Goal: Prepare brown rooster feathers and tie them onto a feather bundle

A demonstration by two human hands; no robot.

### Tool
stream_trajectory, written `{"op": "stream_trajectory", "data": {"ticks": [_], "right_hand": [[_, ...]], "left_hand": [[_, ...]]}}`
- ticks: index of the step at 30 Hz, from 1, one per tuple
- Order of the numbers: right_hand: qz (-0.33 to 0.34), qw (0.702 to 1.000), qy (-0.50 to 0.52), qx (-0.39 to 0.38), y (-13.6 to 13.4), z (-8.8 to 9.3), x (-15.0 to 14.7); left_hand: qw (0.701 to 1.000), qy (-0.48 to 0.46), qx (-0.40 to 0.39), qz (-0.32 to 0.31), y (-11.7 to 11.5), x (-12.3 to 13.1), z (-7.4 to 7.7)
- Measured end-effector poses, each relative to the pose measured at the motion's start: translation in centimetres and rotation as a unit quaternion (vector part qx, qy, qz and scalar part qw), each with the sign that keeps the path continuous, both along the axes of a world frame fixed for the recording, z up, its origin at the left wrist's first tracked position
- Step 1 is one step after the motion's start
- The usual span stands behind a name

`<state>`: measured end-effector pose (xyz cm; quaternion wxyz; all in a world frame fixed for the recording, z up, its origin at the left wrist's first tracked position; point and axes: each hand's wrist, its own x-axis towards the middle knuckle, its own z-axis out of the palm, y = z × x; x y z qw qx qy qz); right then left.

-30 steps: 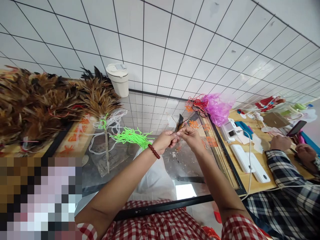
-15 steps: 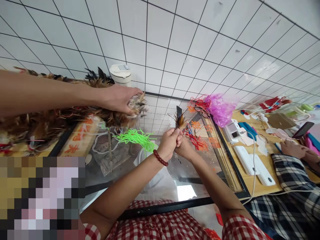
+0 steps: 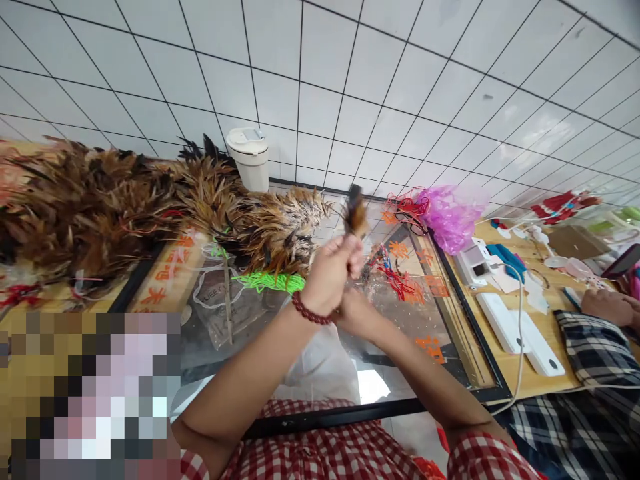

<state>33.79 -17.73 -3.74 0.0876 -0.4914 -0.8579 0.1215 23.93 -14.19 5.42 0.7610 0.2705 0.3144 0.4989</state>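
My left hand (image 3: 327, 277), with a dark red bead bracelet at the wrist, is closed round the base of a small feather bunch (image 3: 355, 212). The bunch points up, brown with a dark tip, and is blurred. Just below and to the right, my right hand (image 3: 357, 315) is closed against my left one; what its fingers hold is hidden. Both hands are above a glass tabletop (image 3: 400, 340). Bright green strings (image 3: 273, 283) lie left of my hands, partly under a large pile of brown feathers (image 3: 285, 227).
A lidded white cup (image 3: 250, 160) stands by the tiled wall. Red strings (image 3: 397, 277) and a pink plastic bag (image 3: 450, 217) lie on the right. Farther right are white power-bank-like devices (image 3: 520, 333) and a person's hand (image 3: 605, 307) with a plaid sleeve.
Another person's arm has withdrawn from the left, leaving feathers over part of the green strings. My left hand has risen slightly; my right hand has shifted down, and the bunch is now blurred.
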Motion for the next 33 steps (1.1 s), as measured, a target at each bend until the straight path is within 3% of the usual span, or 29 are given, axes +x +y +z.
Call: {"op": "stream_trajectory", "data": {"ticks": [3, 7, 12, 17, 21, 25, 28, 31, 33], "right_hand": [[0.031, 0.999, 0.022, -0.033, 0.4, 0.9, -1.4], [0.012, 0.999, -0.012, -0.027, 2.0, 1.2, -3.5], [-0.018, 0.998, -0.051, -0.020, 3.8, 0.7, -5.2], [-0.051, 0.994, -0.091, -0.015, 4.0, 0.4, -6.4], [-0.018, 0.990, -0.132, 0.047, 2.4, 0.3, -6.3], [0.042, 0.983, -0.123, 0.130, 0.3, 0.1, -5.3], [0.047, 0.982, -0.123, 0.139, -0.9, 0.0, -4.7], [0.046, 0.979, -0.129, 0.151, -1.5, 0.0, -4.7], [0.063, 0.973, -0.119, 0.185, -1.8, 0.0, -4.9]], "left_hand": [[1.000, 0.024, 0.011, 0.015, 3.6, -3.4, 1.2], [0.990, 0.117, 0.026, -0.073, 6.2, -7.0, 0.9], [0.960, 0.226, 0.003, -0.164, 6.4, -9.0, -2.8], [0.936, 0.328, 0.002, -0.131, 7.3, -10.1, -6.4], [0.931, 0.350, 0.007, -0.107, 8.0, -10.3, -7.5], [0.930, 0.356, -0.006, -0.090, 8.2, -10.0, -7.6], [0.929, 0.361, -0.013, -0.079, 7.8, -10.1, -6.7], [0.953, 0.287, 0.025, -0.091, 6.6, -10.3, -5.2], [0.963, 0.226, 0.047, -0.141, 5.4, -10.1, -4.5]]}}
